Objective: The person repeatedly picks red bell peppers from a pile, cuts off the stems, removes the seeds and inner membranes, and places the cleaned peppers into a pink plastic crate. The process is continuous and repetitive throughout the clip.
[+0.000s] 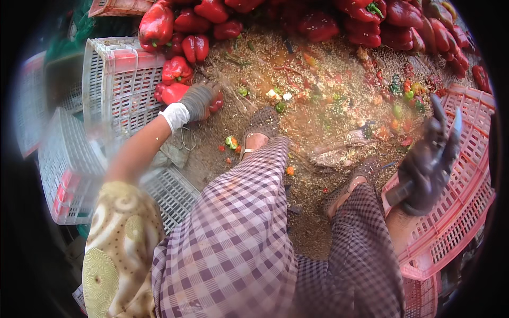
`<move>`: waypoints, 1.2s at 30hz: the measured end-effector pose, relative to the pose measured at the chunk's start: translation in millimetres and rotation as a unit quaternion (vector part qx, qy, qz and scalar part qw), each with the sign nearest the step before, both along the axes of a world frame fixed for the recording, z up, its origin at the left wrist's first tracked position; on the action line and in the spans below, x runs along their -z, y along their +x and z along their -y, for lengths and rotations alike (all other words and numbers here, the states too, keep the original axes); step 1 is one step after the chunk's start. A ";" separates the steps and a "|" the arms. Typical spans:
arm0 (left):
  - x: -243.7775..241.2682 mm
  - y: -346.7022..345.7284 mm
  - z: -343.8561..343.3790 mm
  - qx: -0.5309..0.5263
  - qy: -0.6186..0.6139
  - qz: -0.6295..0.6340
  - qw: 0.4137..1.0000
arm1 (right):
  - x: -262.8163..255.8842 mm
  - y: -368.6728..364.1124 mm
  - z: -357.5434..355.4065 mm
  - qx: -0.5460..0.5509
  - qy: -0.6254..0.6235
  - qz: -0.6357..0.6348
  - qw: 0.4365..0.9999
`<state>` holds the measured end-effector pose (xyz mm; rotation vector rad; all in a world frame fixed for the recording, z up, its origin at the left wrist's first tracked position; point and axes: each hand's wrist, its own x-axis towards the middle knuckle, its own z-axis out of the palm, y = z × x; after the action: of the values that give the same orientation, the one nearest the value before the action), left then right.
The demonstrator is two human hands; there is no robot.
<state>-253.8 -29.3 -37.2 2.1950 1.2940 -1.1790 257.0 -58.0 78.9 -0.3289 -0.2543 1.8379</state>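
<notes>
My left hand, in a grey glove with a white cuff, reaches to the foot of the pepper heap. Its fingers curl about a red bell pepper, mostly hidden by the hand. Right beside it lie another red bell pepper and a glossy one above. At the right, my right hand wears a dark glove and is blurred. A short dark handle juts from its palm; whether the bluish tip above is a blade or a fingertip is unclear.
Pale plastic crates stand tipped at the left, more crates below them. Pink crates are stacked at the right. A heap of red bell peppers spans the far side. Seeds and pepper scraps litter the ground around my feet.
</notes>
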 end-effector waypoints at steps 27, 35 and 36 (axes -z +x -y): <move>-58.1 201.7 -13.8 -0.593 -0.106 0.671 0.432 | 62.8 -95.6 28.2 -0.395 -0.084 0.358 0.842; -66.2 215.0 -11.5 -0.558 -0.219 0.683 0.417 | 26.6 -92.1 -9.5 -0.183 -0.086 0.394 0.897; -64.9 219.9 -11.4 -0.541 -0.221 0.653 0.481 | 27.0 -91.0 -12.3 -0.217 -0.093 0.402 0.885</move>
<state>-33.8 -18.0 27.7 0.7782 0.9441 0.6363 166.0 -45.7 51.9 -1.2605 -0.7731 2.0751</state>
